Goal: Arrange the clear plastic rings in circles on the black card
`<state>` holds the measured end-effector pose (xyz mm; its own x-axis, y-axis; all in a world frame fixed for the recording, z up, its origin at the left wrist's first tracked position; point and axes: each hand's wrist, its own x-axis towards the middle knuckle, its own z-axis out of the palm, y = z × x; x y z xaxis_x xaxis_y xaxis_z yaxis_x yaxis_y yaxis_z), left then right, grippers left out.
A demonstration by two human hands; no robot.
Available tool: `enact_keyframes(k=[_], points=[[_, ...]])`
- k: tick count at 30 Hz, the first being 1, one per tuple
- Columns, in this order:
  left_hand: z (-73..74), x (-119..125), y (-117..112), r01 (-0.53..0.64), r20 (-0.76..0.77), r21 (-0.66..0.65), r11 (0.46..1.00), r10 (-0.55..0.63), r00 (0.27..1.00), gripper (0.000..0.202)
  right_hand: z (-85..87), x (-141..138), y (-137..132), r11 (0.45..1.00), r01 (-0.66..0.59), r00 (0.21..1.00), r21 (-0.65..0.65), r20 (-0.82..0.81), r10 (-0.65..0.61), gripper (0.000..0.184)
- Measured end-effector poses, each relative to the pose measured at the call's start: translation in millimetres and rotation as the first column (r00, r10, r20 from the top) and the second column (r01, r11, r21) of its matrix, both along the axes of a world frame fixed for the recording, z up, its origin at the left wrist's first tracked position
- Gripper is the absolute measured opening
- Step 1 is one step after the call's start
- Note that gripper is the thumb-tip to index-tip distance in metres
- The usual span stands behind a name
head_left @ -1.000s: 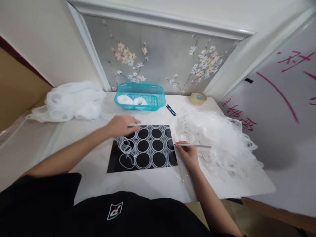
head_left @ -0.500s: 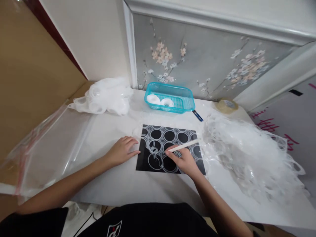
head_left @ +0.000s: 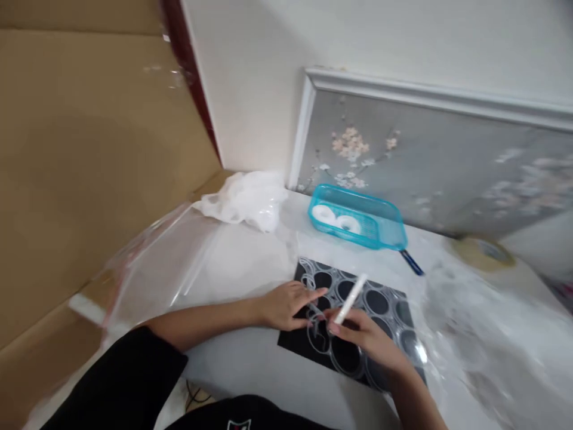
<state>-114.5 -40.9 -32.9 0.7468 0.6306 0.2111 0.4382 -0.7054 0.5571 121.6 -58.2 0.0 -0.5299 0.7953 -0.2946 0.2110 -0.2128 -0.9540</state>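
A black mat (head_left: 380,304) lies on the white table (head_left: 250,382), covered by a clear plastic sheet of ring shapes. My left hand (head_left: 286,306) rests at the mat's left edge with its fingers stretched out over the rings. My right hand (head_left: 364,337) is over the mat's front part, closed on a thin white stick tool (head_left: 350,298) that points up and away. A loose curl of clear ring strip (head_left: 313,313) lies between the two hands.
A turquoise basket (head_left: 358,224) with two white rolls stands at the back. Blue snips (head_left: 412,263) and a tape roll (head_left: 486,251) lie right of it. A pile of clear plastic scraps (head_left: 487,340) fills the right. Bunched white plastic (head_left: 246,197) and a clear bag (head_left: 179,269) lie left, by cardboard.
The view has swung left and down. My left hand slid from the mat's far edge to its left edge. My right hand moved with the stick from the scrap pile onto the mat.
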Motion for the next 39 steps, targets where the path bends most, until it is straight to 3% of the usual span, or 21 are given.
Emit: enact_keyframes(k=[3, 7, 9, 12, 14, 17, 19, 21, 24, 27, 29, 32, 34, 37, 39], points=[[-1.8, 2.5, -2.0, -0.12, 0.015, 0.013, 0.993, 0.12, 0.993, 0.08, -16.5, 7.9, -5.9, 0.98, 0.155, 0.974, -0.124, -0.144, -0.172, 0.024], [-3.8, 12.9, -5.0, -0.196, 0.042, -0.033, 0.98, 0.197, 0.979, 0.092, -31.4, 13.9, -12.5, 0.946, 0.173, 0.948, -0.273, -0.213, -0.234, 0.024], [-4.9, 18.9, -9.2, -0.152, 0.12, -0.085, 0.985, 0.162, 0.98, 0.1, -34.0, 15.7, -14.6, 0.929, 0.189, 0.943, -0.317, -0.206, -0.262, 0.022], [-5.7, 25.5, -17.0, 0.007, 0.213, -0.115, 0.993, 0.018, 0.977, 0.094, -34.7, 16.9, -15.5, 0.908, 0.213, 0.93, -0.36, -0.212, -0.302, 0.021], [-5.4, 29.1, -20.8, 0.052, 0.236, -0.181, 0.982, -0.008, 0.972, 0.094, -34.3, 16.2, -15.1, 0.9, 0.21, 0.921, -0.381, -0.231, -0.313, 0.021], [-5.1, 34.3, -22.1, -0.087, 0.196, -0.301, 0.95, 0.151, 0.969, 0.103, -32.4, 13.1, -14.0, 0.901, 0.177, 0.916, -0.396, -0.268, -0.298, 0.02], [-4.4, 36.2, -20.2, -0.206, 0.117, -0.306, 0.93, 0.252, 0.961, 0.111, -30.3, 11.0, -13.1, 0.905, 0.162, 0.911, -0.392, -0.293, -0.29, 0.019], [-0.9, 34.2, -17.7, -0.261, 0.021, -0.288, 0.921, 0.279, 0.96, 0.114, -27.4, 9.6, -11.9, 0.91, 0.163, 0.906, -0.382, -0.307, -0.291, 0.019], [15.6, 20.9, -16.0, -0.238, -0.185, -0.227, 0.944, 0.198, 0.963, 0.111, -22.2, 8.1, -9.9, 0.922, 0.165, 0.92, -0.35, -0.282, -0.272, 0.02], [45.3, -2.3, -19.3, -0.172, -0.393, -0.047, 0.984, 0.14, 0.909, 0.094, -17.5, 5.3, -8.0, 0.949, 0.149, 0.963, -0.277, -0.176, -0.203, 0.021], [64.5, -18.4, -23.4, -0.147, -0.443, 0.052, 0.988, 0.155, 0.883, 0.067, -15.5, 2.7, -7.0, 0.971, 0.117, 0.987, -0.209, -0.081, -0.137, 0.025], [76.4, -36.1, -27.8, -0.126, -0.409, -0.022, 0.992, 0.106, 0.906, 0.046, -13.8, -0.7, -7.0, 0.99, 0.069, 0.997, -0.121, 0.033, -0.065, 0.031], [70.0, -41.6, -28.0, -0.211, -0.357, -0.074, 0.975, 0.172, 0.918, 0.053, -11.3, -2.3, -8.0, 0.997, 0.045, 0.995, -0.065, 0.087, -0.04, 0.032], [47.2, -40.7, -26.8, -0.372, -0.327, -0.066, 0.926, 0.332, 0.885, 0.063, -2.7, -5.6, -10.3, 1.0, -0.007, 0.985, -0.009, 0.175, 0.009, 0.03], [31.3, -35.4, -28.0, -0.406, -0.293, -0.069, 0.911, 0.37, 0.882, 0.061, 5.2, -10.4, -11.1, 1.0, -0.024, 0.973, 0.005, 0.229, 0.022, 0.028]])
